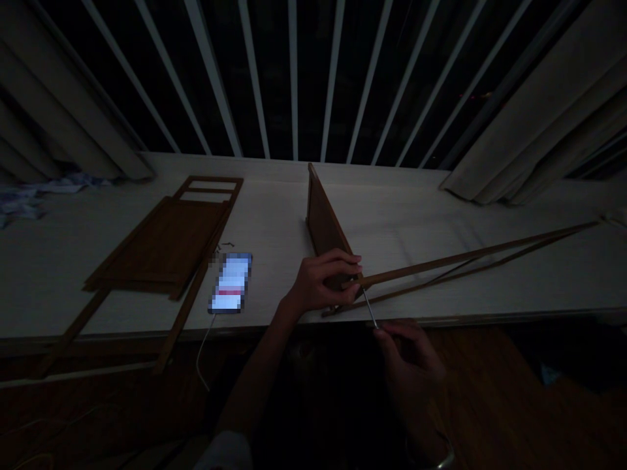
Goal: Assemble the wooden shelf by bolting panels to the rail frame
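Observation:
The scene is dim. My left hand (326,282) is closed round the near end of an upright brown wooden panel (323,222) where a long thin wooden rail (470,256) meets it on a pale ledge (392,215). My right hand (409,356) is just below the ledge's front edge, pinching a thin metal tool (369,309) whose tip points up at the joint under my left hand. A second thin rail (441,282) lies beside the first.
A flat wooden frame piece (166,241) lies at the left of the ledge, overhanging its front edge. A lit phone (230,284) with a cable lies beside it. Curtains hang at both sides, white bars stand behind, crumpled cloth (29,196) sits far left.

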The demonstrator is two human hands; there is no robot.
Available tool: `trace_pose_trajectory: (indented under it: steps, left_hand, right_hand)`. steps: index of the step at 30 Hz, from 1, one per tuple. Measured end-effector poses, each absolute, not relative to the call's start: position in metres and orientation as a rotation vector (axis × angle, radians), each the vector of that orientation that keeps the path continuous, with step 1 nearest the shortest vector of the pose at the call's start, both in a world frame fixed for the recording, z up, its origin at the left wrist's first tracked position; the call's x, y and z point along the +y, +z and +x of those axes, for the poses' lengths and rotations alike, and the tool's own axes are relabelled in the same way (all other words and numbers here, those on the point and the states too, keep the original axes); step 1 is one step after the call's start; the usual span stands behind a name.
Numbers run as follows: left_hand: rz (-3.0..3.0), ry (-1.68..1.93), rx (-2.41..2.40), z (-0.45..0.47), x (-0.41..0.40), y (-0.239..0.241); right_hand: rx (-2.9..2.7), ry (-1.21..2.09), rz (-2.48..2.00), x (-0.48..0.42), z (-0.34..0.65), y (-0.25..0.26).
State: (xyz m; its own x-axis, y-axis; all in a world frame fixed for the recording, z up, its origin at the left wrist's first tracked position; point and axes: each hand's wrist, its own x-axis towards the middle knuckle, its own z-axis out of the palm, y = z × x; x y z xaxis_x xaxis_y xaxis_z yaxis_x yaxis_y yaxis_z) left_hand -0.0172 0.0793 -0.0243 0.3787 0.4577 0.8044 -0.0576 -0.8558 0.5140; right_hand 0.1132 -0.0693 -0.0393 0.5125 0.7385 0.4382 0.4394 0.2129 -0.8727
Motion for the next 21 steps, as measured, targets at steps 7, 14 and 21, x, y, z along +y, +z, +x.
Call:
trace_pose_trajectory:
  steps: [7, 14, 21]
  left_hand:
    - [2.186, 1.514, 0.343, -0.0164, 0.0797, -0.0249]
    - [2.188, 1.515, 0.343, -0.0166, 0.0799, -0.0247]
    - [2.181, 1.516, 0.353, -0.0161, 0.0791, -0.0236]
  right_hand:
    - [-1.11, 0.322, -1.411, -0.0697, 0.1141, -0.0414]
    - [-1.113, 0.336, -1.402, -0.0675, 0.1126, -0.0348]
    - [-1.186, 0.449, -1.343, -0.0659, 0.1153, -0.0351]
